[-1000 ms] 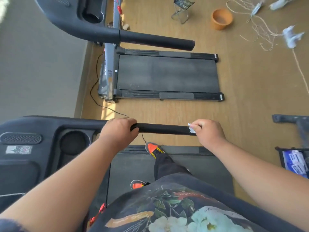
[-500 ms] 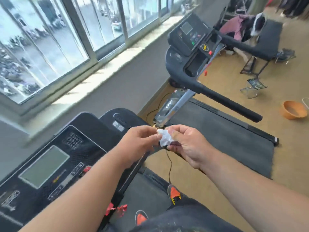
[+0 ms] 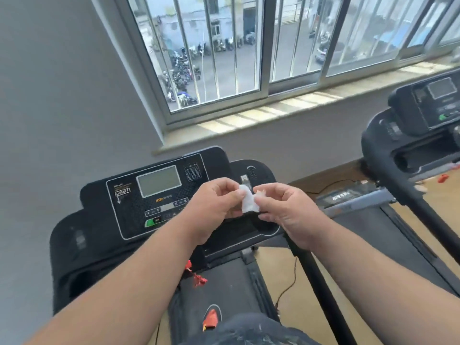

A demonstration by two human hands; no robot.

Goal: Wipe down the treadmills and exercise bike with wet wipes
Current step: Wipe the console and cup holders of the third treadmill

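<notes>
Two treadmills stand side by side under a wide barred window [image 3: 249, 46] that takes up most of the far wall, with a sunlit stone sill [image 3: 286, 105] running beneath it. The nearer treadmill [image 3: 82, 245] fills the lower middle of the room as I look at it: a broad black console with side wings, its walking belt [image 3: 224, 282] running down toward the person standing on it. The second treadmill [image 3: 410, 135] sits off to the right, only its console and one long handrail [image 3: 420, 207] in sight. A black power cable [image 3: 331, 183] trails across the tan floor [image 3: 443, 195] between the two machines.

On the nearer console, a grey display screen [image 3: 159, 181] sits inside a white-outlined control panel [image 3: 129, 215], with a green button [image 3: 150, 223] low on its left. A red safety clip [image 3: 198, 278] dangles below the console.

Both bare forearms reach up over the console. The left hand [image 3: 214, 207] and the right hand [image 3: 291, 215] meet just in front of the panel, apart from its surface as far as I can tell. Between them is a small crumpled white wet wipe [image 3: 249, 202]: the left hand's curled fingers pinch its left edge, the right hand's thumb and fingertips pinch its right side.
</notes>
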